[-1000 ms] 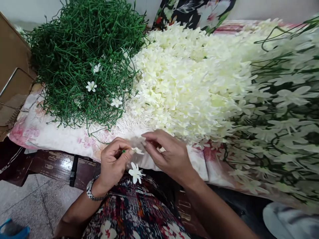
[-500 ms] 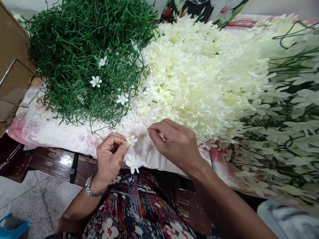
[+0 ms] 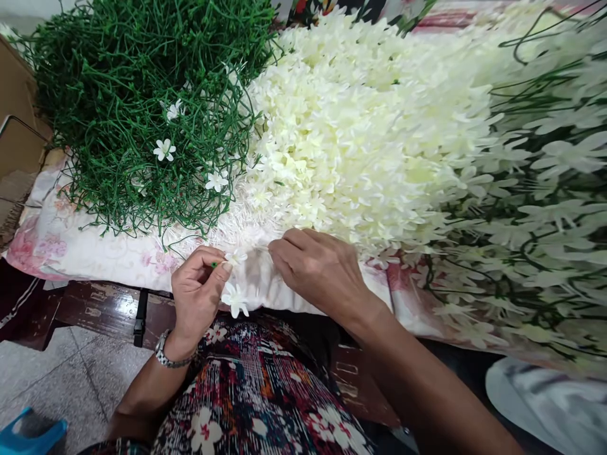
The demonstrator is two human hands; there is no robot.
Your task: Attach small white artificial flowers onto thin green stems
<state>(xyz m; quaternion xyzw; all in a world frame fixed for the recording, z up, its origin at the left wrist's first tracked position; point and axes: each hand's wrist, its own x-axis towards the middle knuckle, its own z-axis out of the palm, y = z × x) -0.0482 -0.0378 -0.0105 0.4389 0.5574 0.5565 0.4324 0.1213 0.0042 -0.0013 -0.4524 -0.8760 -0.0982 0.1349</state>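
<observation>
My left hand is closed, thumb and index finger pinching a thin green artificial flower stem. A small white artificial flower sits at these fingertips, and a second white flower hangs just below them. To the right, my right hand has its fingers pressed together, back of the hand upward; whatever lies between them is hidden. It is apart from my left hand, just in front of the loose white thread-like pieces on the cloth.
A heap of green plastic stems lies at the left, a few white flowers on it. Cream-white petals are piled in the middle. Finished-looking flower stems spread at the right. A cardboard box stands far left; floral cloth lies underneath.
The whole view has shifted, so the heaps appear further left and slightly higher. My right hand has rolled over, hiding the pale bit earlier visible in its palm. My left hand keeps its pinch.
</observation>
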